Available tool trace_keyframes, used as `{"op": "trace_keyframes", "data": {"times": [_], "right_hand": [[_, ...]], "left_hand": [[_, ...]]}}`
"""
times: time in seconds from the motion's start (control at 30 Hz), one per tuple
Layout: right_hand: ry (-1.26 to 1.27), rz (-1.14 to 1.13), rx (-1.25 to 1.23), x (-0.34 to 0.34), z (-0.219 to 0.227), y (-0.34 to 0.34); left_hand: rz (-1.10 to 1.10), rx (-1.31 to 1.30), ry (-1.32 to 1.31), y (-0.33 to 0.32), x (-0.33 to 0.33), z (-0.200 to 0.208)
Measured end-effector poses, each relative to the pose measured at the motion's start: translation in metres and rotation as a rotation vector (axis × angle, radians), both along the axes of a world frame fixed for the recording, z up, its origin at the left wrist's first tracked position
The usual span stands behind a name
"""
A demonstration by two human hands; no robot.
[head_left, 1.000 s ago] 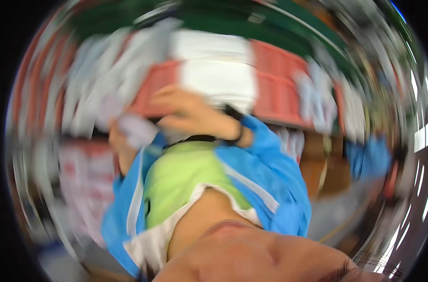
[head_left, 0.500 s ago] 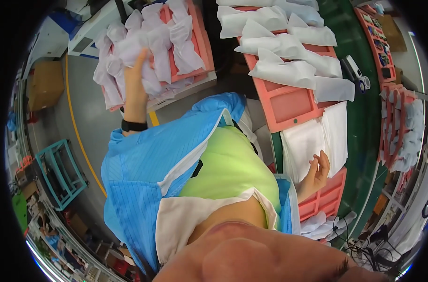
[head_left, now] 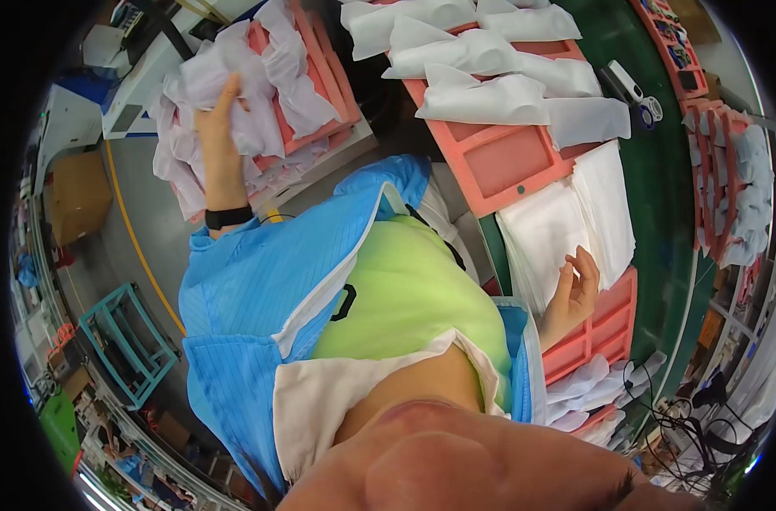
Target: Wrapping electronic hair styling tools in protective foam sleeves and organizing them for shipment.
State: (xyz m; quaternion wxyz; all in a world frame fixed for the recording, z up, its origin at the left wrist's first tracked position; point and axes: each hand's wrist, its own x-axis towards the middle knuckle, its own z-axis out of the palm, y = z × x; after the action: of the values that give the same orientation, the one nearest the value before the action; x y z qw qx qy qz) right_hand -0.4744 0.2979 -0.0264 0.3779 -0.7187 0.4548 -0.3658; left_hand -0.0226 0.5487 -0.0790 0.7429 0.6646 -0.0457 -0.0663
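The person leans over the work with both arms spread wide. The left hand (head_left: 220,128) reaches out to a heap of loose white cloth pieces (head_left: 234,94) piled on a pink tray (head_left: 320,81) at the person's left; the fingers lie on the heap and look curled into it, but I cannot tell whether the grip has closed on a piece or only rests on it. The right hand (head_left: 575,285) is released, fingers apart, its tips touching the edge of a flat stack of white sheets (head_left: 566,226) that lies squared up on another pink tray (head_left: 609,328) at the right.

Judging by how things lie, the work is somewhere in the middle. The flat stack already holds many sheets laid neatly, so a good share seems done. The heap on the left is still large and rumpled, so plenty looks left to take from it. More white pieces, folded or bagged (head_left: 498,60), sit on a third pink tray (head_left: 503,162) straight ahead on the green surface (head_left: 660,213), with a small device and a tape roll (head_left: 649,109) just beside them. Further white bundles fill red racks (head_left: 728,187) well off to the right. No piece is in the air between heap and stack.
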Motion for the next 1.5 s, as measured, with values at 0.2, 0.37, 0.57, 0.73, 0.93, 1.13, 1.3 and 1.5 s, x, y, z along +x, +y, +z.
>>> {"op": "trace_keyframes", "data": {"times": [0.2, 0.37, 0.57, 0.73, 0.93, 1.13, 1.3, 1.5], "right_hand": [[0.031, -0.032, 0.012, 0.000, 0.002, 0.006], [0.083, 0.039, 0.048, 0.007, -0.004, -0.001], [0.087, -0.002, 0.058, -0.007, -0.013, 0.008], [0.136, 0.051, 0.041, -0.005, -0.021, -0.003], [0.088, 0.120, -0.027, 0.002, -0.017, -0.010], [0.023, -0.016, -0.049, -0.026, -0.021, -0.009], [0.023, -0.042, -0.148, -0.032, -0.023, -0.010], [-0.003, -0.035, -0.151, -0.049, -0.020, 0.000]], "left_hand": [[0.089, 0.607, -0.681, -0.061, -0.028, -0.053], [-0.061, 0.812, -0.670, -0.063, -0.001, -0.041], [-0.285, 1.046, -0.690, -0.079, -0.026, -0.048], [-0.237, 0.994, -0.726, -0.067, 0.005, -0.065], [-0.285, 1.231, -0.718, -0.053, 0.062, -0.075], [-0.469, 1.300, -0.780, -0.094, 0.056, -0.059], [-0.685, 1.004, -0.828, -0.182, 0.021, -0.001], [-0.858, 0.717, -0.734, -0.235, -0.024, 0.047]]}}
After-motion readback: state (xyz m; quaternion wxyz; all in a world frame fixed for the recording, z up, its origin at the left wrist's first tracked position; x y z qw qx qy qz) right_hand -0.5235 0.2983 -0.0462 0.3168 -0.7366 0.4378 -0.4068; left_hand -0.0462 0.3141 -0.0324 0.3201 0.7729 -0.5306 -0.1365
